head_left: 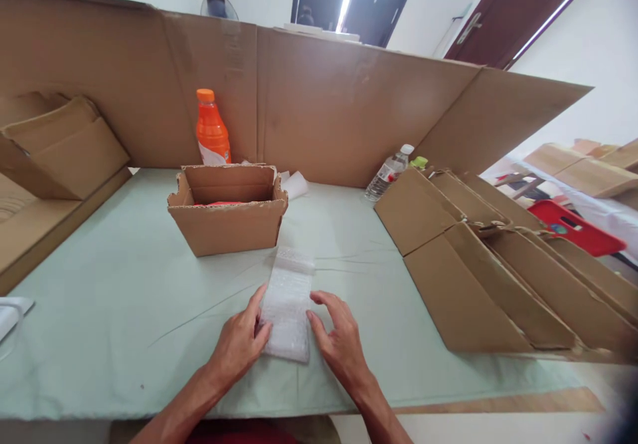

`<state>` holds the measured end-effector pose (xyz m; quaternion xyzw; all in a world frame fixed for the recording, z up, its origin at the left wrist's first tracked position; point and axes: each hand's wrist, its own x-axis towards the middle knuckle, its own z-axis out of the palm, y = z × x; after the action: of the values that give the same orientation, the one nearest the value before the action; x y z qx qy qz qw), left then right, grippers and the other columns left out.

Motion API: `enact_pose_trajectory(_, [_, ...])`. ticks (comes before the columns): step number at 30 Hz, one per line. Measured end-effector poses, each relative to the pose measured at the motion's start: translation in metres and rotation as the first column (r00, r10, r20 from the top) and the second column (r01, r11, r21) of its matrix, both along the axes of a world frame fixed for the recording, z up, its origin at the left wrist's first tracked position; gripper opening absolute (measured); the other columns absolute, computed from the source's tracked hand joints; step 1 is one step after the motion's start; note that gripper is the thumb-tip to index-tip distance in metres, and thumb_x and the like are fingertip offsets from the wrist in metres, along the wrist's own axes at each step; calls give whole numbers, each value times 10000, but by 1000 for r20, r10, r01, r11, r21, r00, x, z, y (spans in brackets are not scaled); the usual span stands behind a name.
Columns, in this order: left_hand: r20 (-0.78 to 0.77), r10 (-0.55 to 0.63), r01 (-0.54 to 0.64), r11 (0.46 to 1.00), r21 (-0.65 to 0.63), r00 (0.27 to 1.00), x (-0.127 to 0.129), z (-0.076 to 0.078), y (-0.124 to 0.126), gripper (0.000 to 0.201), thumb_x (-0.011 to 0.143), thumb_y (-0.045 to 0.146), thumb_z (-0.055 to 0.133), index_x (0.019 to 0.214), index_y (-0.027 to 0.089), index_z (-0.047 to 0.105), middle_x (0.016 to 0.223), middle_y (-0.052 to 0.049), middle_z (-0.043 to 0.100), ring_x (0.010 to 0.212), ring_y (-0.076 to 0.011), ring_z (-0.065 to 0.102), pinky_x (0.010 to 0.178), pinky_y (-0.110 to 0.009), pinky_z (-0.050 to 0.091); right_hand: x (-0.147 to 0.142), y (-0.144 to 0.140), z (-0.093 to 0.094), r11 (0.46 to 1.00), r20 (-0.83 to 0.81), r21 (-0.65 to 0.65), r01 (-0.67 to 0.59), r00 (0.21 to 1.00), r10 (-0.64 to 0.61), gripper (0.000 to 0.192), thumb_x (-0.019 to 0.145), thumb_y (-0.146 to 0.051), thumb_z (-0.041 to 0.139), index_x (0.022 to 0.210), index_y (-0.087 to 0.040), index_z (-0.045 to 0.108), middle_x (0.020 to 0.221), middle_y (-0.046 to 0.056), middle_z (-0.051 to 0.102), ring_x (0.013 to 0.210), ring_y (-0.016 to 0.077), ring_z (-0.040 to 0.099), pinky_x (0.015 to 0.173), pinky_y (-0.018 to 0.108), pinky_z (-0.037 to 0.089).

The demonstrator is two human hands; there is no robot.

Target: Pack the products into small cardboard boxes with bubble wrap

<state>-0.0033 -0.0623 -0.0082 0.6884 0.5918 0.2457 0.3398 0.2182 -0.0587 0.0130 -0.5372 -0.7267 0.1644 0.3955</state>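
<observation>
A folded strip of clear bubble wrap point(288, 314) lies flat on the green tablecloth right in front of me, its far end doubled over. At its left edge is my left hand point(239, 334), the thumb resting on the wrap and the forefinger along the side, closed on that edge. My right hand point(341, 337) is at the opposite edge, thumb and forefinger apart, fingertips at the side of the wrap. Just beyond stands an open cardboard box point(229, 231) with something red inside, mostly hidden.
An orange bottle point(212, 128) stands behind the box, near crumpled white material point(296, 185). To the right, a clear bottle point(391, 173) leans by cardboard bins point(458, 298). Another cardboard box point(74, 151) is at left. A tall cardboard wall point(349, 105) closes the back.
</observation>
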Motion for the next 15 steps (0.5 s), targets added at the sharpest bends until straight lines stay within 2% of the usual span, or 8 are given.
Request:
enact_pose_trajectory(2, [-91,-16,18,1000,18,996,3,-4,6,670,880,265,446,1533,173,324,792,-5,669,687,-188,637,668,-287,456,1,-10,2,991,100,81,-110,990,102,290,911,-194,591,1197,-243,589,1124,88,714,1050,249,652,904,413,504])
enact_pose_trajectory(5, [-186,-20,27,999,34,982,5,-8,11,684,877,248,473,1540,173,318,844,-36,695,756,-224,677,714,-318,494,-2,-24,0,960,250,-3,-279,929,271,449,836,-209,680,1271,-232,574,1275,123,662,1158,305,607,940,476,497])
enact_pose_trajectory(8, [-138,31,-9,988,157,990,-1,-6,8,624,904,291,510,1505,185,380,939,-68,696,859,-237,683,793,-343,529,-10,-28,-10,954,330,-63,-294,896,298,374,837,-141,643,1202,-222,632,1307,129,654,1179,331,598,935,514,494])
enact_pose_trajectory(10, [-67,18,3,955,296,998,-10,-2,0,573,926,339,526,1470,192,422,1141,-121,669,1040,-260,655,915,-390,521,-14,-26,-17,964,289,-58,-259,920,265,293,889,-87,551,1125,-221,662,1187,110,713,1074,290,647,882,474,515])
enact_pose_trajectory(12, [-33,-88,94,913,398,996,-19,2,-11,554,931,344,548,1455,204,435,1315,-150,601,1205,-283,582,1020,-436,478,-15,-23,-19,969,190,-81,-235,950,246,259,932,-104,502,1088,-219,674,1043,89,750,940,250,677,817,424,536])
enact_pose_trajectory(13, [-30,-149,148,898,414,988,-22,4,-16,553,930,319,554,1459,211,429,1327,-147,599,1221,-279,571,1037,-441,468,-14,-22,-19,965,132,-116,-235,959,249,239,947,-135,503,1084,-219,680,995,78,758,895,237,685,795,402,546])
enact_pose_trajectory(15, [-16,-212,201,898,391,977,-23,5,-23,534,942,253,528,1464,213,423,1185,-120,672,1092,-240,627,968,-401,510,-12,-21,-17,946,25,-213,-245,966,256,210,961,-198,527,1089,-224,692,976,61,768,877,218,706,788,359,566])
